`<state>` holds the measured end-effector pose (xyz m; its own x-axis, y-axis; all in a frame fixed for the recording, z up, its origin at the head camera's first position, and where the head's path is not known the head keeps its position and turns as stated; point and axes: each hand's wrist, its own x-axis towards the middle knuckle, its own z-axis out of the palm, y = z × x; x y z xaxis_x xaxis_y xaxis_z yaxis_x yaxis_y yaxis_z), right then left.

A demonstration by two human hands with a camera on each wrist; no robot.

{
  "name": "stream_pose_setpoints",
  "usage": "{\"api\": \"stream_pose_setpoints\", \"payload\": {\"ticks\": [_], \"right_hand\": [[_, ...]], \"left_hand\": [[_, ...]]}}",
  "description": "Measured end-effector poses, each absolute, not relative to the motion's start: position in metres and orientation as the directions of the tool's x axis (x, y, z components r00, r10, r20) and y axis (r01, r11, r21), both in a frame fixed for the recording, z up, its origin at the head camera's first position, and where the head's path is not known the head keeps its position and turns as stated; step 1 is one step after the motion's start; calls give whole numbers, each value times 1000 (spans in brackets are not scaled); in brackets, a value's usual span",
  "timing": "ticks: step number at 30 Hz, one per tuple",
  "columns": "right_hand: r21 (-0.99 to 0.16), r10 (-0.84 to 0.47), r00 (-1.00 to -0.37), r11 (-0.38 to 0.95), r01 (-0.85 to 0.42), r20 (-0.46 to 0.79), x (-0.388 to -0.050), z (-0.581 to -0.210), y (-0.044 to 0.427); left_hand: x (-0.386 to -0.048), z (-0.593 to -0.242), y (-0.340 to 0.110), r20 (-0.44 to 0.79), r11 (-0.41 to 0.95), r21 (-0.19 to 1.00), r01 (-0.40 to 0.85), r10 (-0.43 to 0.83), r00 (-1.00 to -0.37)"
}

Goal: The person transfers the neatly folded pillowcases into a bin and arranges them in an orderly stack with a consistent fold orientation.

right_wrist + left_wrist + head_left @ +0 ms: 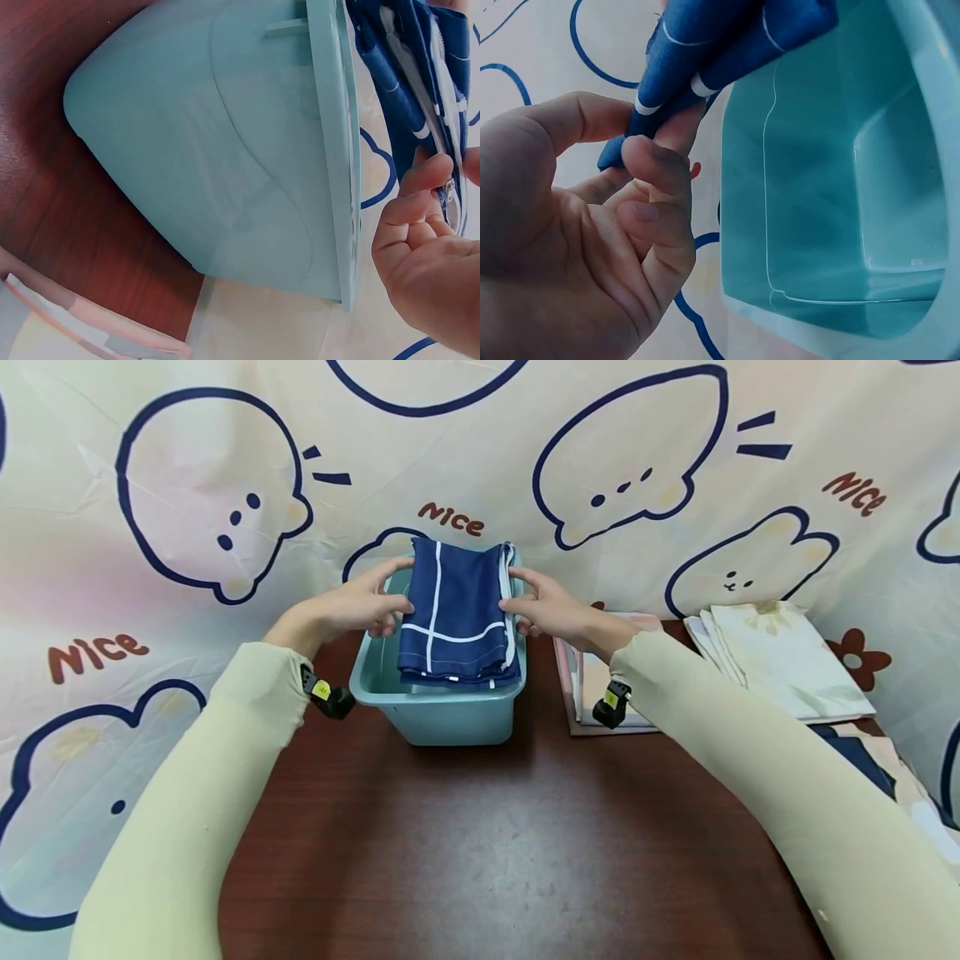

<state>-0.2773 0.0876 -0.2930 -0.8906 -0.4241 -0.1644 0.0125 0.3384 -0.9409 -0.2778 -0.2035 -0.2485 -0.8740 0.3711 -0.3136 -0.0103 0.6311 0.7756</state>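
A folded navy cloth with white lines (457,602) is held over a light teal plastic bin (450,718). My left hand (360,602) pinches the cloth's left edge between thumb and fingers; the left wrist view shows its folded layers (697,60) in that grip. On the opposite edge, my right hand (551,606) pinches the cloth too. In the right wrist view a zipper (450,187) shows along the edge by the right fingers. Below the cloth, the bin's inner wall (810,187) is visible in the left wrist view.
The bin stands on a dark red-brown wooden table (480,843), against a printed cartoon backdrop (450,460). To its right lie a folded pinkish cloth (592,685), a stack of white floral cloths (787,652) and a navy-and-beige cloth (862,760) near the right side.
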Motion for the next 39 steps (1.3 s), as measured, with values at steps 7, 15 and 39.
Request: {"api": "stream_pose_setpoints", "payload": {"ticks": [7,15,39], "right_hand": [[-941,-423,-890,338,19,-170,-284,-295,77],[-917,-437,-880,398,-4,-186,-289,-300,69],[-637,-396,-906,740,-216,-152,-295,-300,38]], "left_hand": [[-282,-249,-206,-321,663,749,-2,359,-876],[-290,-254,-204,-333,717,697,18,345,-878],[-298,-275,-202,-384,781,625,5,313,-868]]}}
